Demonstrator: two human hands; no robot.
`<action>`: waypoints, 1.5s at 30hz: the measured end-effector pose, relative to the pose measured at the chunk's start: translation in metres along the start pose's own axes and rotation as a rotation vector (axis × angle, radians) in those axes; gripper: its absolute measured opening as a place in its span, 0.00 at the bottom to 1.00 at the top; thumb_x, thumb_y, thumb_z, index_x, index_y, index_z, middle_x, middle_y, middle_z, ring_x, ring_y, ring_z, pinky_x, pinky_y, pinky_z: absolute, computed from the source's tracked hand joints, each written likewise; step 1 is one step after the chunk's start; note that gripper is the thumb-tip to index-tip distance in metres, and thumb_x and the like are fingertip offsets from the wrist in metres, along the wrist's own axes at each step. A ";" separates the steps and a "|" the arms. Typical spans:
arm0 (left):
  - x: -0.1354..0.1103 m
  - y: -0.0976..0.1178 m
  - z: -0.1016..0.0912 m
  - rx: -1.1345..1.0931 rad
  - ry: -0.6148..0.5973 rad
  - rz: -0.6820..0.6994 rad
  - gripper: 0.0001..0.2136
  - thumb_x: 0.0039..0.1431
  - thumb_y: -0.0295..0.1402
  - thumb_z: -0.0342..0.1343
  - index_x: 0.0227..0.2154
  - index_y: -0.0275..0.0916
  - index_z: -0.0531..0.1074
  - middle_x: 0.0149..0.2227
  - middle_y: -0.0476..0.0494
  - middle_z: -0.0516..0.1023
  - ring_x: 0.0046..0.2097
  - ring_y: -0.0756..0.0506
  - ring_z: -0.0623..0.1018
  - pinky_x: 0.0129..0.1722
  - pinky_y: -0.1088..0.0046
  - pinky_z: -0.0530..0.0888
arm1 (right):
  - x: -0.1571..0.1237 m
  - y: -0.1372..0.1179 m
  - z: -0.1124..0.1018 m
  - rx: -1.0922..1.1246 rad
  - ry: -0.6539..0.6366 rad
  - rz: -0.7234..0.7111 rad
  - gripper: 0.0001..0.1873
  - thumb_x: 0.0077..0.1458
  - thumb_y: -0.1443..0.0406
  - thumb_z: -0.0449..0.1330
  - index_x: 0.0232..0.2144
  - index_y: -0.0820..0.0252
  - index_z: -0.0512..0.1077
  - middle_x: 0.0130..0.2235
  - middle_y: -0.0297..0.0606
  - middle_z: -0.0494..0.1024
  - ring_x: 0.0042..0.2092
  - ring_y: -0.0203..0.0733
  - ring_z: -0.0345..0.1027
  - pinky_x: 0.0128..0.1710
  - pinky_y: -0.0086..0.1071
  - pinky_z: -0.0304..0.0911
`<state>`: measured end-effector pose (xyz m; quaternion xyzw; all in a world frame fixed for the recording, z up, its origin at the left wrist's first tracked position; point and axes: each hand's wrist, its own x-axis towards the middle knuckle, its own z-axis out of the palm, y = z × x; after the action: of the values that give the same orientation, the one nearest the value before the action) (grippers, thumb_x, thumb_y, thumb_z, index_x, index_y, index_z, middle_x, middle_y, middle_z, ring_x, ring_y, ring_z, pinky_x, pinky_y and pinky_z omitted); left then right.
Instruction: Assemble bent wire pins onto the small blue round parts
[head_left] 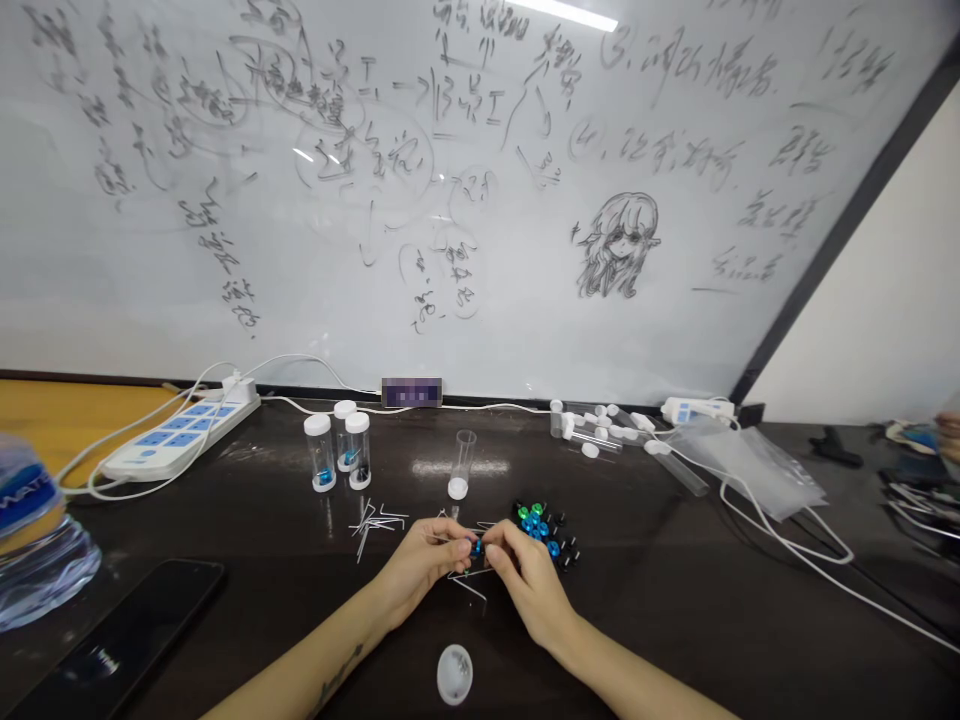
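At the far left edge of the dark desk [675,620] lies a water bottle [37,545]. Just beside it, nearer to the person, a black phone [127,640] lies flat. Behind them a white power strip [184,425] with blue sockets rests near the whiteboard [480,200].

More to the right stand three capped vials [337,450], upright and close together. In front of them some thin metal pins [379,520] are scattered on the desk.

Then comes the left hand [420,565]. Its fingertips are closed on a small blue part [475,545], which is held just above the desk, between both hands, in the middle of the view. Behind it an open clear tube [463,462] stands upright. Near the bottom edge, between the two forearms, lies a round white cap [454,672].

The right hand [529,580] pinches the same small blue part from the other side. Just behind this hand is a heap of coloured pieces [546,525], blue, green and black. Further right lie empty tubes [600,425] with white caps, then clear plastic bags [750,460] and a white cable [810,545].
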<state>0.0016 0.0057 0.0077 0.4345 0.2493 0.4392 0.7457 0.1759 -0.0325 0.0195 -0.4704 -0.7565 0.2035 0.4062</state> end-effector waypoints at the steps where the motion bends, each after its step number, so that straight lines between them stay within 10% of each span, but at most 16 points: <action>1: 0.000 0.000 0.000 -0.005 0.006 0.002 0.07 0.44 0.30 0.67 0.27 0.33 0.78 0.25 0.46 0.76 0.27 0.52 0.72 0.30 0.78 0.68 | 0.000 0.000 0.000 -0.007 -0.002 0.003 0.15 0.63 0.57 0.50 0.29 0.59 0.67 0.26 0.32 0.71 0.28 0.37 0.64 0.29 0.27 0.56; 7: 0.002 -0.001 -0.002 -0.015 -0.031 -0.003 0.06 0.45 0.29 0.66 0.27 0.33 0.78 0.23 0.47 0.75 0.27 0.53 0.72 0.30 0.79 0.67 | 0.001 0.001 0.000 -0.007 -0.063 0.010 0.21 0.66 0.62 0.45 0.22 0.59 0.65 0.23 0.31 0.69 0.27 0.36 0.65 0.30 0.28 0.56; 14: 0.002 -0.002 -0.004 -0.022 -0.043 0.021 0.05 0.47 0.28 0.65 0.28 0.33 0.78 0.25 0.47 0.76 0.27 0.54 0.72 0.30 0.80 0.67 | -0.001 0.003 0.003 -0.033 0.030 -0.102 0.00 0.59 0.68 0.56 0.34 0.58 0.67 0.34 0.35 0.70 0.31 0.38 0.62 0.32 0.28 0.57; 21: 0.001 -0.002 -0.003 0.000 -0.053 0.012 0.05 0.46 0.27 0.65 0.28 0.33 0.78 0.25 0.47 0.76 0.26 0.54 0.71 0.30 0.79 0.67 | 0.001 0.004 0.001 -0.012 -0.088 0.007 0.16 0.65 0.65 0.48 0.24 0.59 0.64 0.23 0.30 0.70 0.26 0.36 0.64 0.29 0.27 0.57; 28: 0.001 -0.002 -0.003 -0.004 -0.041 0.020 0.05 0.47 0.28 0.65 0.27 0.33 0.78 0.24 0.47 0.76 0.27 0.54 0.72 0.30 0.80 0.67 | -0.001 0.003 0.003 -0.028 -0.035 -0.039 0.03 0.59 0.69 0.55 0.33 0.58 0.64 0.31 0.32 0.72 0.30 0.37 0.66 0.31 0.27 0.58; 45: 0.000 -0.002 -0.003 0.006 -0.043 0.000 0.05 0.46 0.28 0.65 0.27 0.33 0.78 0.25 0.47 0.75 0.27 0.53 0.72 0.29 0.80 0.67 | -0.001 0.006 0.002 -0.058 -0.091 0.012 0.17 0.65 0.62 0.47 0.23 0.58 0.62 0.23 0.30 0.69 0.26 0.36 0.64 0.30 0.28 0.57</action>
<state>0.0004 0.0062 0.0044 0.4463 0.2346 0.4292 0.7494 0.1775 -0.0300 0.0138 -0.4766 -0.7771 0.2050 0.3562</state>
